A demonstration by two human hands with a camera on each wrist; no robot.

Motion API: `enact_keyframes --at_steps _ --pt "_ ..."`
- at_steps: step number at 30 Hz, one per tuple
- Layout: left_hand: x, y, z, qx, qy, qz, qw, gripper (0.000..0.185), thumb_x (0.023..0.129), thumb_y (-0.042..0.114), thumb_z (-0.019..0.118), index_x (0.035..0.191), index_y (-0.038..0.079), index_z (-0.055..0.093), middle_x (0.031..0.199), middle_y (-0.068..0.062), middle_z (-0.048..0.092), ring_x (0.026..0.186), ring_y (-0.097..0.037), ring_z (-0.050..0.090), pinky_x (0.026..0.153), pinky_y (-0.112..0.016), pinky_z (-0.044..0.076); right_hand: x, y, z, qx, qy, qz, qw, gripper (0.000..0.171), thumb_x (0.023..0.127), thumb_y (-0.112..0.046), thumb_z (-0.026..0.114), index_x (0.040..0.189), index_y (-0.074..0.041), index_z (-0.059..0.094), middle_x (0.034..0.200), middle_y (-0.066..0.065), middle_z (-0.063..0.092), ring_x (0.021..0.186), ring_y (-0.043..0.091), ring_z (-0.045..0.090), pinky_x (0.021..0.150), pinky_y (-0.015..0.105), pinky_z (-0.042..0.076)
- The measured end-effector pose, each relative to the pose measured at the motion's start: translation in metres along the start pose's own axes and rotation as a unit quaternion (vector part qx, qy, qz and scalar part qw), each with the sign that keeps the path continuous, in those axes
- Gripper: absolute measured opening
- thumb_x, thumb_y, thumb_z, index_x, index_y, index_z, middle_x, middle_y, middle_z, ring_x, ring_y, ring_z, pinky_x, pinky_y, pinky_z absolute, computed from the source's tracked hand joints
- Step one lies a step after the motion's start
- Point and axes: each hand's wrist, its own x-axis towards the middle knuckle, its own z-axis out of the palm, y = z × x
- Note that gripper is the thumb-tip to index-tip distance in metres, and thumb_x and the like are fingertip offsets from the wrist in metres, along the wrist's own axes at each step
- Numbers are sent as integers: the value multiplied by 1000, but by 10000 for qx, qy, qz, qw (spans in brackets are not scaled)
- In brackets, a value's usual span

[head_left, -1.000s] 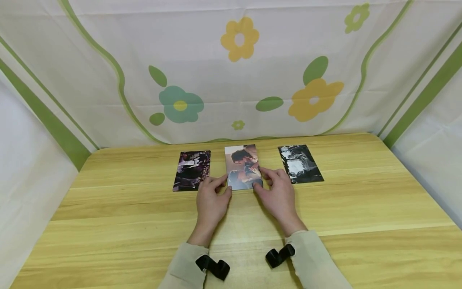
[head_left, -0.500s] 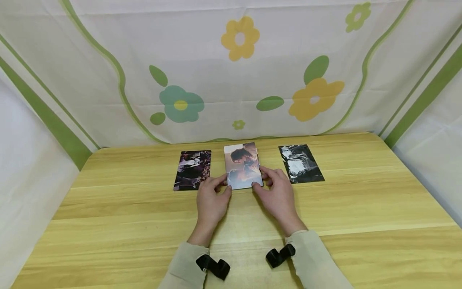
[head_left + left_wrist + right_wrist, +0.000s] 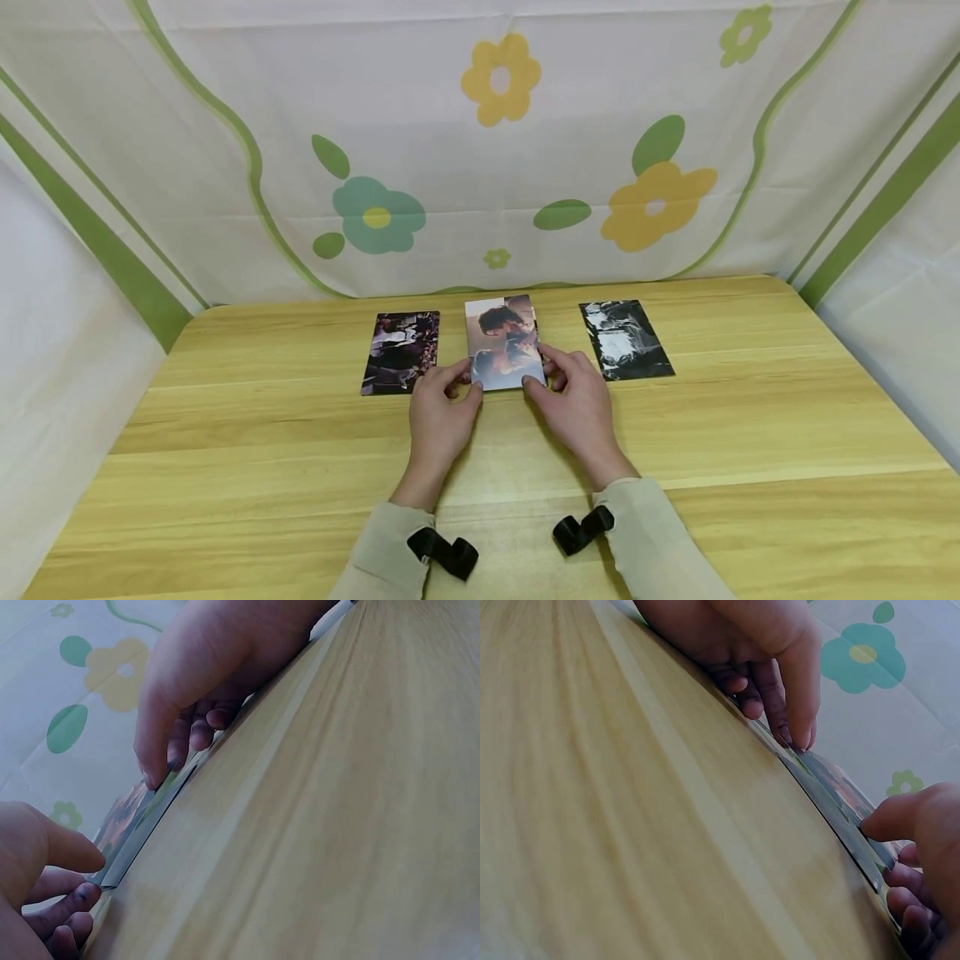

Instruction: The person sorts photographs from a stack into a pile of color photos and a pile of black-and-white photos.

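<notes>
A photo print (image 3: 504, 342) of two heads facing each other is held at the back middle of the wooden table. My left hand (image 3: 441, 410) pinches its near left corner between thumb and fingers. At the near right corner, my right hand (image 3: 576, 404) pinches the same print, thumb on top. Both wrist views show the print's near edge lifted slightly over a flat dark card (image 3: 146, 838), which lies under it. In the right wrist view the dark card (image 3: 836, 825) sticks out toward me from beneath the print.
A dark photo print (image 3: 401, 346) with purple tones lies left of the hands, its lower right corner behind the left fingers. To the right lies a black-and-white print (image 3: 626, 340). A white flowered cloth (image 3: 450, 167) hangs behind the table (image 3: 262, 483).
The held print has shifted slightly away from me and up between the fingers, with a dark edge showing at its right. Both hands have barely moved. The side prints lie as before.
</notes>
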Motion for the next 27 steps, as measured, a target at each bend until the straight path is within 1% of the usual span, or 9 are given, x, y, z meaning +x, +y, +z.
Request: enact_keyframes --at_steps 6,13,17,21,27 --pt "0 0 0 -35 38 -6 10000 35 88 4 80 124 3 80 99 -12 73 86 -22 54 78 -30 40 1 0 0 8 18 -15 10000 55 92 -23 82 145 -15 70 105 5 67 86 18 58 79 31 45" --pt "0 0 0 -66 15 -16 10000 37 89 3 79 126 4 79 99 -12 73 86 -22 53 78 -30 38 1 1 0 61 84 -97 9999 54 92 -20 82 144 -12 69 102 6 68 84 17 58 78 29 45" --pt "0 -1 0 -69 0 18 10000 36 89 3 79 125 4 80 98 -12 73 85 -21 53 78 -30 38 0 0 0 51 49 -30 10000 55 92 -22 81 145 -11 69 103 6 67 85 17 58 79 29 45" --pt "0 -1 0 -38 26 128 9999 34 89 3 79 123 3 80 97 -12 75 84 -22 54 78 -30 39 0 0 0 138 -2 95 9999 57 92 -24 81 145 -11 67 105 5 68 87 18 59 81 31 46" --pt "0 -2 0 -87 41 186 9998 34 89 2 79 123 2 79 97 -13 76 84 -22 55 78 -29 40 -1 0 0 254 -20 168 9995 52 91 -22 82 141 -13 70 108 6 70 89 20 61 82 33 49"
